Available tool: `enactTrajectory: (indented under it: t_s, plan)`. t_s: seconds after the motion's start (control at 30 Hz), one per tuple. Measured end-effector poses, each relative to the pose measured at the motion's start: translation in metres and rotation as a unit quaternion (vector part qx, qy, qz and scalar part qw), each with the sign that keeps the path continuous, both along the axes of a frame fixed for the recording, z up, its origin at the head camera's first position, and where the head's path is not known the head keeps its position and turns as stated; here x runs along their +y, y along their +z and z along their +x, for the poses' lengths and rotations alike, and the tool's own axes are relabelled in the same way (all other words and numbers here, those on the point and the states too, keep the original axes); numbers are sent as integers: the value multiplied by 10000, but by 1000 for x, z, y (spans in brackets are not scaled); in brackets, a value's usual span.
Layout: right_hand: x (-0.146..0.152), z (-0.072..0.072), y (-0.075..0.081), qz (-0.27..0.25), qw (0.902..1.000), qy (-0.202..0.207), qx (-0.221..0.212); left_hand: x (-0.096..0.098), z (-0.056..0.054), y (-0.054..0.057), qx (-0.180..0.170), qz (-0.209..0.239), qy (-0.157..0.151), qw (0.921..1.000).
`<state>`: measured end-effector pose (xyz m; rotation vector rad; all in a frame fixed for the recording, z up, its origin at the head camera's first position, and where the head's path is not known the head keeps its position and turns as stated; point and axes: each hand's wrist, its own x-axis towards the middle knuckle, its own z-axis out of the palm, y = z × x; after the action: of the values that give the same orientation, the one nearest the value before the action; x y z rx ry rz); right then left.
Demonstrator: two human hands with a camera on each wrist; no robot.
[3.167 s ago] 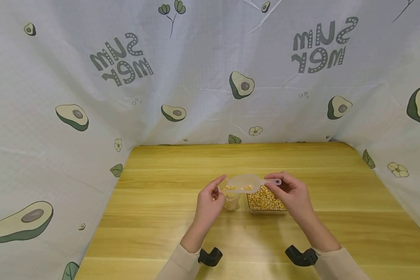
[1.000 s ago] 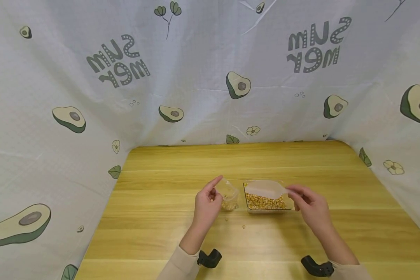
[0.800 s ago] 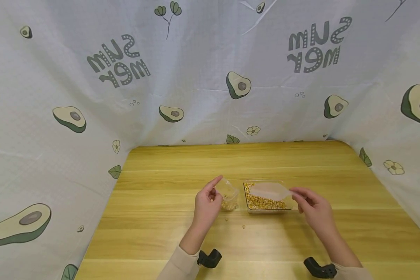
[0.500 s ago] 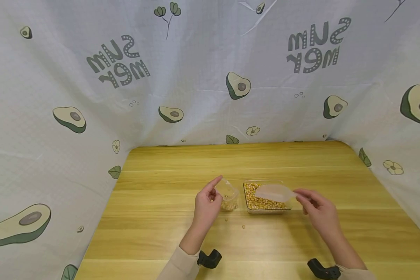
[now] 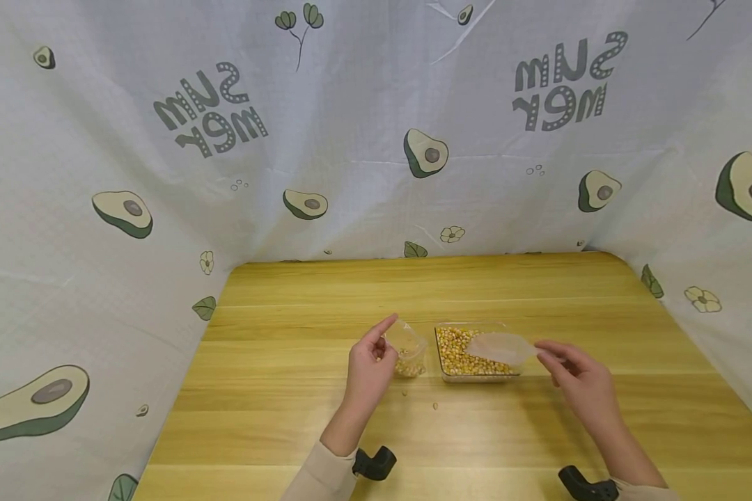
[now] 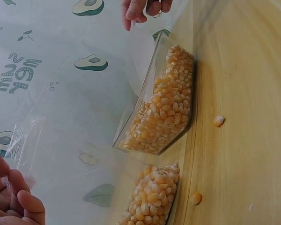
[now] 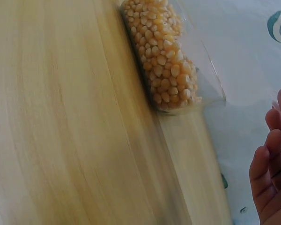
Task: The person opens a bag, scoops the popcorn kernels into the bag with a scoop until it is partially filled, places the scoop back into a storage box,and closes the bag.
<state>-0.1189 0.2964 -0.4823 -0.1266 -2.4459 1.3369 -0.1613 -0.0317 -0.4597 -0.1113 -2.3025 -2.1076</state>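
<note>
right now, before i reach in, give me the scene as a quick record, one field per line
left hand: holds the clear bag near its top
right hand: pinches the scoop by its handle
clear bag: mouth open, corn at the bottom
scoop: translucent, over the container; load unclear
container: clear, rectangular, holds corn, right of the bag in the head view
table: wood-grain, loose kernels lying on it

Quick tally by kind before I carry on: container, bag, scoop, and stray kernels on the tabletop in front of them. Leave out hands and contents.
Clear rectangular container: 1
Clear plastic bag: 1
Translucent scoop: 1
Loose corn kernels: 2
Total: 5
</note>
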Motion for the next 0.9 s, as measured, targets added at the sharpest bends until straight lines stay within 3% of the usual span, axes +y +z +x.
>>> enactTrajectory:
  t_s: [0.27,0.63,0.9]
  plan:
    - [2,1,5,126,9998,-121,-72,0,0,-1,17,15,17,10000]
    - [4,0,10,1049,9935,-117,419,1,2,0,-22,43,31,10000]
    - [-2,-7,5,1530,9842,109,881,0,2,0,-65,46,34,10000]
